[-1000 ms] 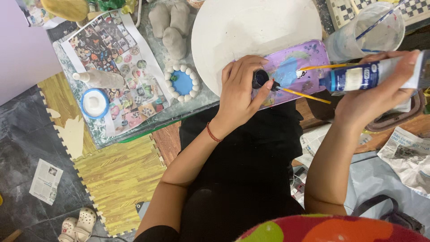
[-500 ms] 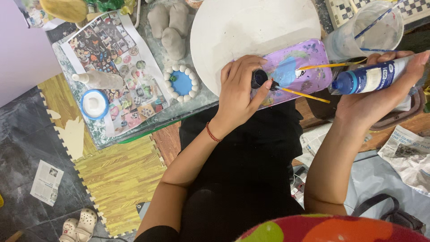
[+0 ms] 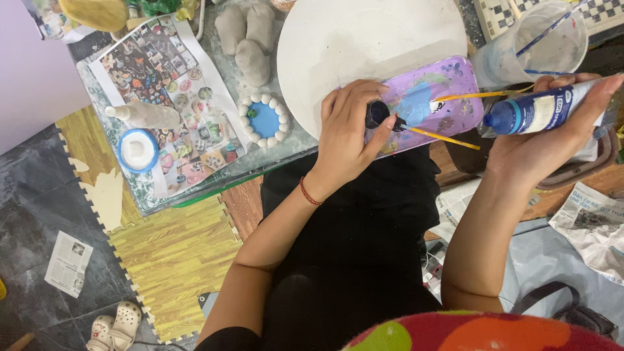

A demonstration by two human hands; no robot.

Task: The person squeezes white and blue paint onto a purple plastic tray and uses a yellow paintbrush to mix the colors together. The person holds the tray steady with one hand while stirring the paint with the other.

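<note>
The left hand [image 3: 348, 133] pinched a small dark cap [image 3: 376, 114] over the purple plastic palette [image 3: 448, 88]. The right hand [image 3: 543, 140] gripped an uncapped blue paint tube [image 3: 536, 112], lying sideways; squeezing it risked spilling paint.

Open blue paint tube [image 3: 543, 112] lies sideways, dark cap [image 3: 377, 114] off.

Low glass-topped table [image 3: 195, 188] over foam floor mats [image 3: 169, 253]
A printed sheet [image 3: 162, 71], grey clay lumps [image 3: 247, 39] and a white round board [image 3: 364, 39] are carried.
</note>
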